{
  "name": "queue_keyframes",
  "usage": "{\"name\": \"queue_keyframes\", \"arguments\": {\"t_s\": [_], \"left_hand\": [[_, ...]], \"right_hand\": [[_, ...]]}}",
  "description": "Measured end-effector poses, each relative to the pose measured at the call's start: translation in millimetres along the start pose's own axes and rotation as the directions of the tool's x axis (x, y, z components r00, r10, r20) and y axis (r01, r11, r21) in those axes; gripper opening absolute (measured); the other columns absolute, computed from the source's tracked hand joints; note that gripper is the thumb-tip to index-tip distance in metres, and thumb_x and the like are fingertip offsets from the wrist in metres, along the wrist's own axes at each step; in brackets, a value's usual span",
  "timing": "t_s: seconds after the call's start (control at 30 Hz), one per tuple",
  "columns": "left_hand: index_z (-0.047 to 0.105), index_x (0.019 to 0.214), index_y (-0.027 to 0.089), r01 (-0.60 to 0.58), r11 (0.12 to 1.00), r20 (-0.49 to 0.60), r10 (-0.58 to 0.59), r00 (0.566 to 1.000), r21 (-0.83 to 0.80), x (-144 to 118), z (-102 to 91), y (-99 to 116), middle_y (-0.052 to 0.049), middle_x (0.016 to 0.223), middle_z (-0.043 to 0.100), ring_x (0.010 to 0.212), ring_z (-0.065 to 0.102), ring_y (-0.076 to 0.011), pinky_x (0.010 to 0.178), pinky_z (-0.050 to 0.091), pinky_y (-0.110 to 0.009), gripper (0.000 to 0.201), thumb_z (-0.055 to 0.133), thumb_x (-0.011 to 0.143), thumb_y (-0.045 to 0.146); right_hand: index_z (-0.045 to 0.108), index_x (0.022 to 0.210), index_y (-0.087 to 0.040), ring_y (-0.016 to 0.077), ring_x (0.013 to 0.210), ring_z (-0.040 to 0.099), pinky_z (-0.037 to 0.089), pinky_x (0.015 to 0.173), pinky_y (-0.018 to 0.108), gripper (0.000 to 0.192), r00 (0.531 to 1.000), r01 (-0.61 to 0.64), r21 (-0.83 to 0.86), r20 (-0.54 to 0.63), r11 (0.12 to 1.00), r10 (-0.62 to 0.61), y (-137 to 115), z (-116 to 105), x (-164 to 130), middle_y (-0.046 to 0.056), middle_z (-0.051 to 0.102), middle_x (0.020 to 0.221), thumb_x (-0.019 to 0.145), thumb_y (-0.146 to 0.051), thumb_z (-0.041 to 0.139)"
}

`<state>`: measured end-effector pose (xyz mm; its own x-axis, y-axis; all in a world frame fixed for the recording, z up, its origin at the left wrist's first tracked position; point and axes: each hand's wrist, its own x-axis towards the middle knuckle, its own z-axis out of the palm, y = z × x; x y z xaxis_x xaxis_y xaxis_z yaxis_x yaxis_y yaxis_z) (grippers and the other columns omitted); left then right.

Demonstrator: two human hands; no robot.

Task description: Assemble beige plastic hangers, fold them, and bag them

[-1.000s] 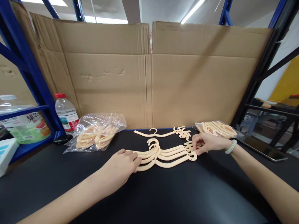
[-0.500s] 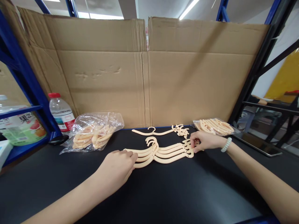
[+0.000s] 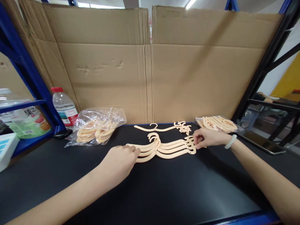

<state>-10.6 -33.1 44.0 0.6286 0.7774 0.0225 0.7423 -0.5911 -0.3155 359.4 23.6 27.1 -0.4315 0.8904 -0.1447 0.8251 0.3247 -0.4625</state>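
Observation:
Several cream plastic clothes hangers (image 3: 172, 150) lie overlapped in a row on the black tabletop, hooks bunched at the middle. My left hand (image 3: 123, 157) is closed over their left ends, which it partly hides. At the opposite ends, my right hand (image 3: 205, 137) pinches thumb and fingertips together beside the small cut-out end pieces (image 3: 190, 145); what sits in the pinch is hidden. Behind the row lies a single hanger (image 3: 154, 128), and at its right end is a small heap of cream plastic pieces (image 3: 182, 127).
A clear bag of cream parts (image 3: 98, 129) lies at left, before a red-capped bottle (image 3: 64, 106). Another bag (image 3: 217, 123) and a dark flat tablet-like device (image 3: 260, 142) are at right. Cardboard (image 3: 105, 72) walls off the back; blue posts (image 3: 37, 72) stand left.
The view has tilted down slightly, so everything sits a little higher and to the right. Both hands stay at the two ends of the hanger row, with little visible movement.

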Motion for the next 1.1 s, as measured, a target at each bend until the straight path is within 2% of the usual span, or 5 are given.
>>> {"name": "queue_keyframes", "arguments": {"t_s": [0.23, 0.5, 0.73, 0.97, 1.1], "left_hand": [[0.061, 0.086, 0.015, -0.010, 1.000, -0.035, 0.011, 0.999, 0.028, -0.4, 3.4, -2.6, -0.010, 0.087, 0.065, 0.075, 0.067, -0.0258, 0.061, 0.049, -0.033, 0.018, 0.043, 0.088, 0.010], [0.060, 0.085, 0.016, -0.012, 0.999, -0.054, 0.011, 0.998, -0.035, -0.3, 5.1, -5.8, -0.010, 0.086, 0.065, 0.079, 0.065, -0.0256, 0.065, 0.050, -0.033, 0.018, 0.044, 0.087, 0.009], [0.060, 0.088, 0.016, -0.010, 1.000, -0.013, 0.010, 1.000, 0.000, 0.5, 4.0, -7.1, -0.009, 0.089, 0.066, 0.081, 0.066, -0.0246, 0.066, 0.050, -0.032, 0.018, 0.045, 0.085, 0.007], [0.060, 0.086, 0.017, 0.005, 0.999, -0.028, -0.006, 1.000, -0.046, -0.7, 5.2, -9.7, -0.009, 0.089, 0.064, 0.082, 0.065, -0.0239, 0.066, 0.050, -0.032, 0.018, 0.045, 0.084, 0.006], [0.060, 0.088, 0.017, 0.017, 1.000, -0.013, -0.017, 1.000, -0.007, 0.7, 4.2, -7.1, -0.009, 0.089, 0.064, 0.082, 0.065, -0.0240, 0.066, 0.050, -0.032, 0.019, 0.044, 0.085, 0.006]], "right_hand": [[0.065, 0.071, -0.017, 0.0178, 0.064, 0.059, 0.044, 0.058, 0.028, 0.020, 1.000, -0.001, 0.001, 0.025, 1.000, 0.001, 5.6, 0.0, 1.7, 0.005, 0.066, 0.068, 0.067, -0.037, 0.068], [0.065, 0.069, -0.017, 0.0167, 0.059, 0.059, 0.043, 0.055, 0.028, 0.023, 0.999, -0.029, 0.032, 0.041, 0.999, 0.027, 1.9, -1.4, 0.3, 0.004, 0.066, 0.063, 0.066, -0.040, 0.069], [0.064, 0.070, -0.016, 0.0167, 0.060, 0.059, 0.043, 0.056, 0.028, 0.022, 0.999, -0.019, 0.021, 0.049, 1.000, 0.018, 4.2, -2.1, 0.1, 0.004, 0.066, 0.064, 0.067, -0.038, 0.068], [0.064, 0.069, -0.016, 0.0174, 0.060, 0.059, 0.043, 0.055, 0.028, 0.023, 0.999, -0.017, 0.011, 0.037, 1.000, 0.016, 7.4, -1.6, 0.5, 0.005, 0.067, 0.065, 0.067, -0.039, 0.068], [0.063, 0.068, -0.016, 0.0170, 0.058, 0.059, 0.044, 0.054, 0.028, 0.024, 0.999, -0.028, 0.015, 0.015, 1.000, 0.028, 6.5, -0.7, 0.3, 0.004, 0.066, 0.062, 0.066, -0.040, 0.068]]}}
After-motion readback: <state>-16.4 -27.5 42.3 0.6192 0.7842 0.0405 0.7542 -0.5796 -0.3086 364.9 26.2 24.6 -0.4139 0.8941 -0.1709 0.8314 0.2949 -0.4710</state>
